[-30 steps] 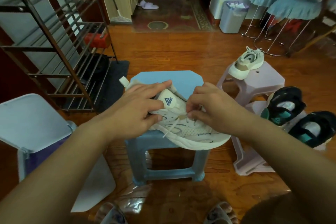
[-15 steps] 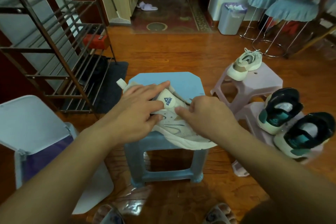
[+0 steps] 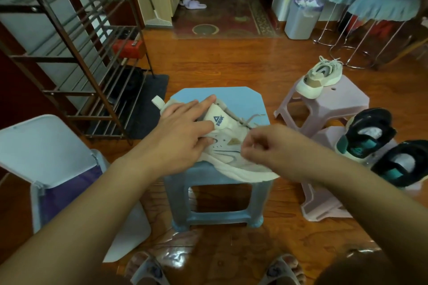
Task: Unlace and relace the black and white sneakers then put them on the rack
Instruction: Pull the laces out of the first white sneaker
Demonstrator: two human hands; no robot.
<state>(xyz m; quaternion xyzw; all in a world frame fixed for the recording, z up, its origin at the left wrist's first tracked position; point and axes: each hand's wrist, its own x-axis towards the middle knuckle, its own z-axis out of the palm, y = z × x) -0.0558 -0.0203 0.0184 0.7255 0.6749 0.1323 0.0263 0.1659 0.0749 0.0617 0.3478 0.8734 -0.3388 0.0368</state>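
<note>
Resting on the blue stool (image 3: 236, 99), a white sneaker (image 3: 231, 157) shows "PEAK" on its tongue; the left hand (image 3: 185, 132) presses it flat-fingered, while at 3 o'clock the right hand (image 3: 266, 146) pinches its lace (image 3: 251, 119).

Glossy wooden floor (image 3: 231, 69), patterned rug (image 3: 220, 18), lilac bin (image 3: 301, 21), frilled stools (image 3: 382, 7)

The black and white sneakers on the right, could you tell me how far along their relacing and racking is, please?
Nothing looks done yet: both black and white sneakers sit untouched by the pink stools, and none is on the rack. In hand: the left hand steadies a cream sneaker on the blue stool while the right hand pinches its lace. Left: the black pair, then racking.
</note>
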